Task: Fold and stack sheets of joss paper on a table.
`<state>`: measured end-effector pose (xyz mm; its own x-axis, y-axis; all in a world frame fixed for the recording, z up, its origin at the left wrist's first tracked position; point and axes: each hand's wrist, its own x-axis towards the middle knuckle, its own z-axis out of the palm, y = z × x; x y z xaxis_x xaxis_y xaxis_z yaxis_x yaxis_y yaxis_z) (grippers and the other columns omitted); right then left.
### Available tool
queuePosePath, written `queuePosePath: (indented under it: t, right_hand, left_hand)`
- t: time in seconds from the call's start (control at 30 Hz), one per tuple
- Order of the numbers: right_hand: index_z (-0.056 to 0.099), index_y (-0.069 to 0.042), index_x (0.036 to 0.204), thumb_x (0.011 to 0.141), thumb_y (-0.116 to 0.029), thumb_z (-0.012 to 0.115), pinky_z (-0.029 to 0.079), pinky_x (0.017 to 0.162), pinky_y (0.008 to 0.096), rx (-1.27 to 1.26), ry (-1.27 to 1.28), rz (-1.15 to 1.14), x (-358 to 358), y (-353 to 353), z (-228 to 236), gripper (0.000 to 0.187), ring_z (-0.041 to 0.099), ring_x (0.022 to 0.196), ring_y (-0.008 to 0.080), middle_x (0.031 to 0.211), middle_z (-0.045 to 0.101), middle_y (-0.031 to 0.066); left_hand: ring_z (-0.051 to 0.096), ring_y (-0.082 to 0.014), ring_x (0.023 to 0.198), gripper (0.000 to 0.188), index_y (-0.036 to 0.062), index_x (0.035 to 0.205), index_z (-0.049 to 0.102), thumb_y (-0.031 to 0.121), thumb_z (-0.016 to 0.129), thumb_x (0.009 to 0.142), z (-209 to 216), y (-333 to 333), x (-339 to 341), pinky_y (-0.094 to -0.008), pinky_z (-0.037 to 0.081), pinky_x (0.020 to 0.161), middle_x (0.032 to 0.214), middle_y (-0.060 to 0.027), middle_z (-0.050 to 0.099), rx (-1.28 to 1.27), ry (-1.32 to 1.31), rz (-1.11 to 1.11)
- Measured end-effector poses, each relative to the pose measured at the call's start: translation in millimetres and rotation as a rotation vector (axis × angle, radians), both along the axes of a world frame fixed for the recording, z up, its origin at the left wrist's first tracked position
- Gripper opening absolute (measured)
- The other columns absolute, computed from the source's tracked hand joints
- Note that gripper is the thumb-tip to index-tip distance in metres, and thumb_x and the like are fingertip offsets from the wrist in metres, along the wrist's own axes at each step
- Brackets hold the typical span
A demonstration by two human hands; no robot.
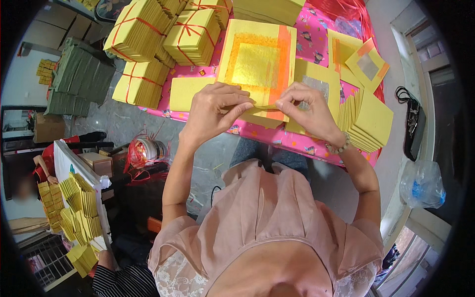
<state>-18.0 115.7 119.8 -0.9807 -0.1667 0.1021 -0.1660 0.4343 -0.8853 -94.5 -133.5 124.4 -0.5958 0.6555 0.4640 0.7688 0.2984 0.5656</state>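
Observation:
In front of me lies a yellow sheet of joss paper (257,64) with a gold foil square and an orange border. My left hand (215,109) pinches its near edge between thumb and bent fingers. At the near right part of that edge, my right hand (309,111), with a beaded bracelet on its wrist, pinches the paper too. The edge looks slightly lifted and curled between the hands. A plain yellow stack (190,91) lies beside my left hand. Past my right hand are silver-foil sheets (316,79) and a fanned pile of yellow paper (368,119).
Bundles of yellow paper tied with red ribbon (190,37) stand at the table's far left. A pink patterned cloth (314,42) covers the table. Red plastic strands (341,10) lie at the far right. Two other people work at a white table (81,171) with yellow stacks on the left.

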Motion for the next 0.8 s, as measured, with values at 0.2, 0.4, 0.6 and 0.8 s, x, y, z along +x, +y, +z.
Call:
queuePosePath:
  t: [0.2, 0.4, 0.6, 0.8]
  right_hand:
    - [0.071, -0.004, 0.09, 0.08, -0.023, 0.077, 0.05, 0.077, 0.0352, 0.303, 0.487, -0.004, 0.5, -3.9, 9.5, 0.022, 0.063, 0.094, 0.0252, 0.099, 0.065, 0.0105]
    - [0.071, -0.005, 0.092, 0.082, -0.028, 0.076, 0.051, 0.077, 0.0374, 0.412, 0.567, 0.023, -17.3, 9.2, 1.5, 0.026, 0.066, 0.084, 0.0264, 0.09, 0.069, 0.0124]
    - [0.07, 0.001, 0.097, 0.09, -0.024, 0.068, 0.05, 0.063, 0.0363, 0.279, 0.258, -0.1, -51.4, 13.8, 24.1, 0.026, 0.065, 0.065, 0.0297, 0.076, 0.067, 0.0159]
    - [0.07, 0.003, 0.101, 0.093, -0.036, 0.065, 0.046, 0.059, 0.0314, 0.071, 0.043, -0.216, -104.6, 38.9, 22.2, 0.041, 0.057, 0.065, 0.0069, 0.071, 0.068, 0.0053]
  left_hand:
    - [0.064, -0.0221, 0.072, 0.012, 0.0105, 0.086, 0.072, 0.022, 0.073, 0.083, 10.3, 2.3, -10.2, -0.0346, 0.048, 0.068, 0.079, -0.0033, 0.07, -0.119, 0.202, -0.027]
    - [0.067, -0.023, 0.08, 0.016, 0.0104, 0.093, 0.072, 0.017, 0.076, 0.079, 28.4, 9.7, -19.1, -0.0368, 0.05, 0.076, 0.085, -0.0058, 0.07, -0.233, 0.211, -0.045]
    - [0.058, -0.0302, 0.113, 0.041, 0.0156, 0.117, 0.069, 0.018, 0.077, 0.077, 25.0, 22.6, -17.4, -0.0433, 0.048, 0.092, 0.122, -0.0075, 0.063, -0.007, 0.624, 0.097]
    - [0.044, -0.0381, 0.131, 0.063, 0.0148, 0.141, 0.051, 0.036, 0.07, 0.085, 10.9, 46.4, -23.0, -0.0491, 0.036, 0.106, 0.143, -0.0158, 0.047, -0.258, 0.342, 0.084]
